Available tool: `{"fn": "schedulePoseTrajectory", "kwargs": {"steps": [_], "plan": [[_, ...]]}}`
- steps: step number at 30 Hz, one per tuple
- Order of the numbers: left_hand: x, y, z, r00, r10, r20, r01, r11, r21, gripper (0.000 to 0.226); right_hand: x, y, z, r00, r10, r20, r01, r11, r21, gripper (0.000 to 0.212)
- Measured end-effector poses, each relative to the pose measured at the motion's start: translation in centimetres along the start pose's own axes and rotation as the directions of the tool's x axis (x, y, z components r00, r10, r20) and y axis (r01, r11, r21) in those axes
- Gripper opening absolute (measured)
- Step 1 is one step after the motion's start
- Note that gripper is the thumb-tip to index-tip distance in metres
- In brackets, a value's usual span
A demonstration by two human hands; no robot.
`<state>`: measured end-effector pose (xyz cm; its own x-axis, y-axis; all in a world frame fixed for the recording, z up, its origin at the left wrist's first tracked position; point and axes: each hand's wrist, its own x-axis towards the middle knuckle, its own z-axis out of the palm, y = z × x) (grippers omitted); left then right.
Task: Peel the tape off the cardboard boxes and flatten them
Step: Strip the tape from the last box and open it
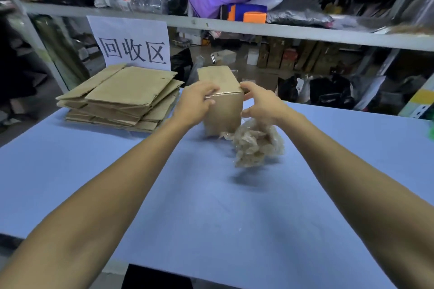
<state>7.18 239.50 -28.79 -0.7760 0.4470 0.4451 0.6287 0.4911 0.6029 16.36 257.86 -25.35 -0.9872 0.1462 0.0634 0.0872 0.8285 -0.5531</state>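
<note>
Cardboard box (223, 101) closed and upright, left hand (192, 105), right hand (260, 103) gripping it

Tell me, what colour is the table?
Light blue table, seen in the head view.

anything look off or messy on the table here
Mostly tidy. The wad of peeled tape lies loose on the blue table, touching the upright cardboard box that both hands grip. The stack of flattened cardboard is slightly fanned, its sheets not squared up.
</note>
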Motion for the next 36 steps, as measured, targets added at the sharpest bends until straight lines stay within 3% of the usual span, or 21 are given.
{"fn": "schedulePoseTrajectory", "kwargs": {"steps": [4,10,12,16,19,23,26,31,34,36], "plan": [[-0.5,-1.0,-1.5,0.998,-0.033,-0.051,0.035,0.999,0.033,0.031,-0.4,-0.1,0.4,0.994,0.033,0.101,-0.028,0.999,-0.047,0.065],[-2.2,-1.2,-2.6,0.987,-0.025,-0.161,0.038,0.996,0.076,0.027,-0.7,-1.5,2.7,0.995,-0.026,-0.094,-0.012,0.925,-0.381,0.052],[-2.7,-1.2,-3.2,0.984,-0.048,-0.174,0.064,0.994,0.085,0.026,-0.6,-2.2,3.4,0.989,-0.054,-0.137,-0.005,0.916,-0.4,0.052],[-3.5,-1.3,-3.6,0.988,-0.151,-0.016,0.152,0.978,0.141,0.047,-0.6,-3.8,5.2,0.996,-0.027,-0.08,0.013,0.985,-0.173,0.059],[-3.7,-1.0,-3.7,0.981,-0.189,0.039,0.181,0.97,0.161,0.057,-0.8,-4.6,6.7,0.985,-0.001,-0.172,0.0,1.0,-0.005,0.06],[-6.0,-0.7,-4.8,0.982,-0.155,-0.104,0.166,0.98,0.107,0.061,-2.8,-5.3,7.9,0.947,0.002,-0.322,0.047,0.988,0.146,0.049],[-9.9,-0.5,-5.9,0.963,-0.104,-0.248,0.097,0.994,-0.041,0.055,-5.4,-5.2,8.9,0.925,0.021,-0.379,0.111,0.94,0.322,0.045],[-16.7,-0.4,-5.7,0.897,-0.163,-0.41,0.084,0.975,-0.204,0.035,-10.1,-3.9,11.8,0.951,-0.088,-0.297,0.222,0.861,0.458,0.066],[-18.5,-0.7,-5.4,0.853,-0.206,-0.479,0.097,0.965,-0.242,0.031,-11.5,-3.3,13.0,0.97,-0.162,-0.18,0.211,0.931,0.297,0.087],[-18.5,-0.9,-5.7,0.848,-0.212,-0.486,0.106,0.966,-0.236,0.028,-11.3,-2.5,13.4,0.977,-0.171,-0.128,0.184,0.978,0.095,0.083]]}}
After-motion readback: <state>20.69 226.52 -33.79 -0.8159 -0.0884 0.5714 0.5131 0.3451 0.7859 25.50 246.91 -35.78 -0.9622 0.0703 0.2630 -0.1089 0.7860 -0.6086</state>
